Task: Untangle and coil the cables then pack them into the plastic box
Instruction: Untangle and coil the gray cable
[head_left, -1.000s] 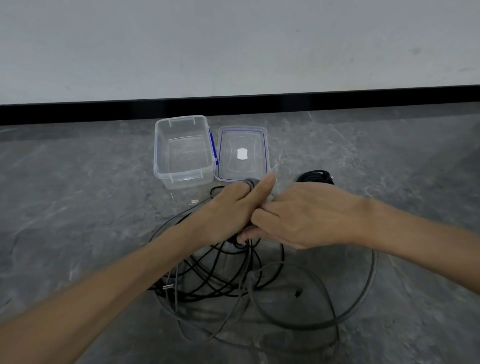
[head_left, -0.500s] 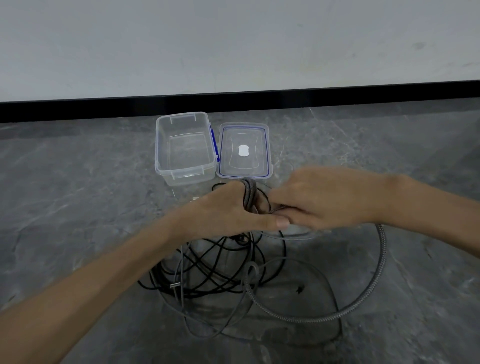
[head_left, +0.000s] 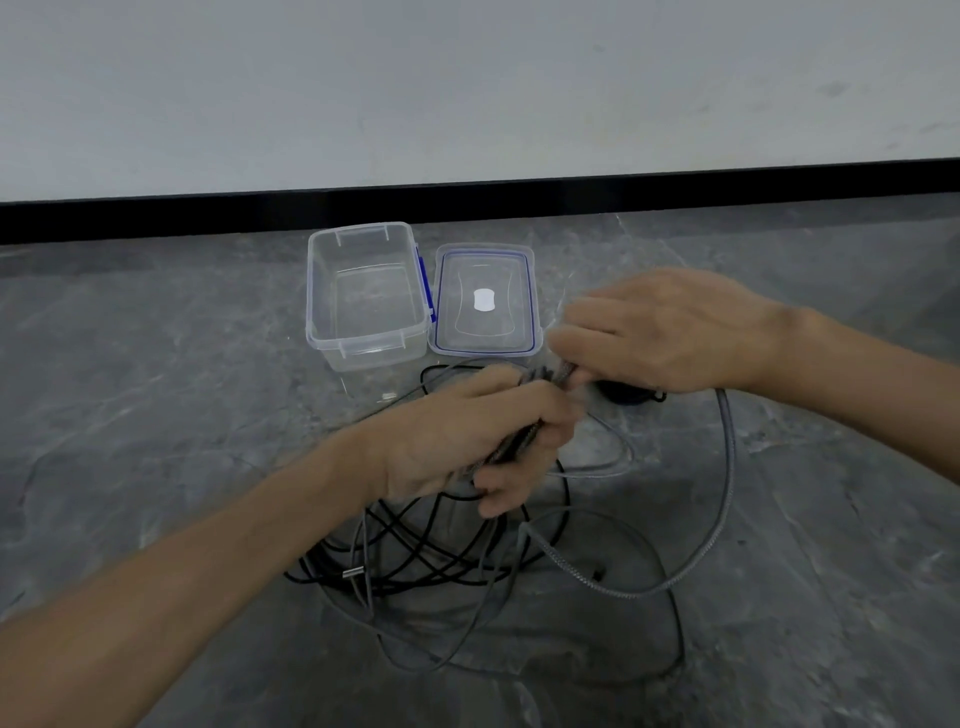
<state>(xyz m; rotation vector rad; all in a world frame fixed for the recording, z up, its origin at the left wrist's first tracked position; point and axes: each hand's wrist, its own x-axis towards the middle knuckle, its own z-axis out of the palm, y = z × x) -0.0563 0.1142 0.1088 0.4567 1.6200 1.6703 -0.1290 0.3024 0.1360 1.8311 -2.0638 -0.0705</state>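
The grey braided cable is partly gathered into a few loops in the left hand, whose fingers are curled tight round the bunch just above the floor. The right hand pinches the same cable where it leaves the top of the bunch, though motion blurs its fingertips. From there the braid sweeps out to the right and curves back down toward the tangle. Under the left hand lies a heap of thin black cables crossed by a thinner grey cable. A small black coil sits beneath the right hand. Beyond the hands stands the open plastic box, with its lid lying flat just beside it on the right.
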